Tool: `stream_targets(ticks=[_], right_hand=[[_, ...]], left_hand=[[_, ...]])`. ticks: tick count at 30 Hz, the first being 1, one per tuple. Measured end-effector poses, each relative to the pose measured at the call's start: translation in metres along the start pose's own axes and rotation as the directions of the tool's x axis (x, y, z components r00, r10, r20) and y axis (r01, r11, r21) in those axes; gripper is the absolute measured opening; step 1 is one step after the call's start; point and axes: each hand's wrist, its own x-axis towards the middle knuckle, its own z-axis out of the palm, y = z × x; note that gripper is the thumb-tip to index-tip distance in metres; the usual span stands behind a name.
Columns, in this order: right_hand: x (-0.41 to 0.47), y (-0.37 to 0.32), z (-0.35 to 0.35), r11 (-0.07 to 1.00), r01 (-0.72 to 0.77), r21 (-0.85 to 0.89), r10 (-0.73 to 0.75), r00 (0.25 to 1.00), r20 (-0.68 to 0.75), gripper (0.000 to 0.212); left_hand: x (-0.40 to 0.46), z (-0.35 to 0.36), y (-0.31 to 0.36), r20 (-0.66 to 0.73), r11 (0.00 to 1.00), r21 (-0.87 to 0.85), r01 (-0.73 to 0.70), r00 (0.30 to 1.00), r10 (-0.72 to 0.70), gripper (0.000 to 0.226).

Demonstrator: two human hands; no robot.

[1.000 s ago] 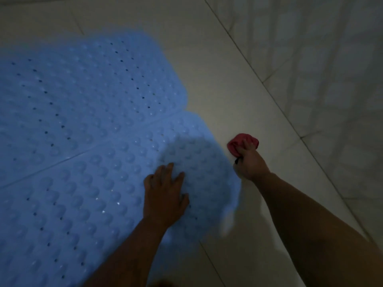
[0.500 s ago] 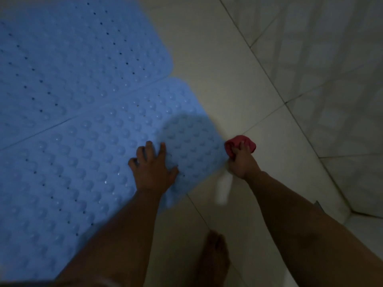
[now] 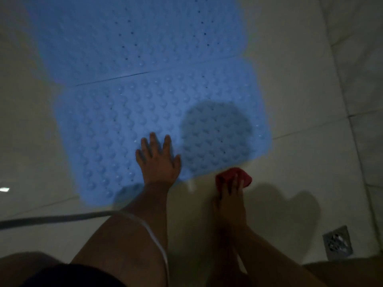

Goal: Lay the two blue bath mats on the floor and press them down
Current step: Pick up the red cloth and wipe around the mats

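Note:
Two blue bath mats with bumps and small holes lie flat side by side on the pale tiled floor. The far mat (image 3: pixel 132 38) meets the near mat (image 3: pixel 116 125) along a thin seam. My left hand (image 3: pixel 158 160) rests palm down on the near mat's front edge, fingers spread. My right hand (image 3: pixel 231 193) is on the floor just right of that mat's corner, closed on a crumpled red cloth (image 3: pixel 244 178). A round shadow falls on the near mat beside my left hand.
A square metal floor drain (image 3: pixel 337 243) sits at the lower right. A grey hose or strap (image 3: pixel 51 218) crosses the floor at the lower left. Tiled wall rises on the right. My knee and leg fill the bottom of the view.
The view has swung, so both mats now lie ahead of me. My left hand has slid to the near mat's front edge. My right hand with the red cloth has drawn nearer.

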Motion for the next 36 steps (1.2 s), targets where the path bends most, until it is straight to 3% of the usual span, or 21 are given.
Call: stream_targets(ticks=[5, 11, 14, 20, 24, 27, 29, 32, 36], right_hand=[[-0.029, -0.061, 0.033, 0.911, 0.360, -0.202, -0.344, 0.932, 0.113, 0.080], [-0.050, -0.106, 0.056, 0.652, 0.710, -0.266, -0.628, 0.703, 0.334, 0.075], [-0.054, -0.125, 0.066, 0.547, 0.777, -0.311, -0.693, 0.629, 0.352, 0.068], [-0.062, -0.167, 0.086, 0.331, 0.878, -0.345, -0.745, 0.468, 0.475, 0.068], [-0.057, -0.198, 0.109, 0.253, 0.939, -0.232, -0.850, 0.330, 0.409, 0.049], [-0.046, -0.224, 0.125, 0.087, 0.974, -0.210, -0.900, 0.168, 0.402, 0.046], [-0.038, -0.250, 0.125, -0.004, 0.967, -0.256, -0.902, 0.107, 0.418, 0.048], [-0.031, -0.287, 0.113, -0.104, 0.925, -0.365, -0.869, 0.094, 0.486, 0.062], [-0.027, -0.327, 0.102, -0.094, 0.888, -0.451, -0.810, 0.195, 0.553, 0.074]], left_hand=[[-0.026, -0.016, -0.039, 0.077, 0.989, -0.071, 0.133, 0.989, -0.128, 0.077], [-0.042, -0.028, -0.078, 0.049, 0.962, -0.173, 0.212, 0.977, -0.206, 0.080], [-0.049, -0.032, -0.097, 0.024, 0.949, -0.239, 0.207, 0.978, -0.208, 0.080], [-0.074, -0.042, -0.145, -0.146, 0.875, -0.347, 0.337, 0.902, -0.406, 0.066], [-0.097, -0.041, -0.179, -0.218, 0.807, -0.396, 0.438, 0.809, -0.546, 0.052], [-0.120, -0.035, -0.202, -0.257, 0.730, -0.455, 0.510, 0.710, -0.656, 0.044], [-0.136, -0.033, -0.212, -0.242, 0.683, -0.476, 0.554, 0.664, -0.707, 0.046], [-0.158, -0.032, -0.215, -0.161, 0.639, -0.478, 0.603, 0.654, -0.739, 0.058], [-0.174, -0.027, -0.213, -0.074, 0.580, -0.496, 0.646, 0.634, -0.770, 0.056]])
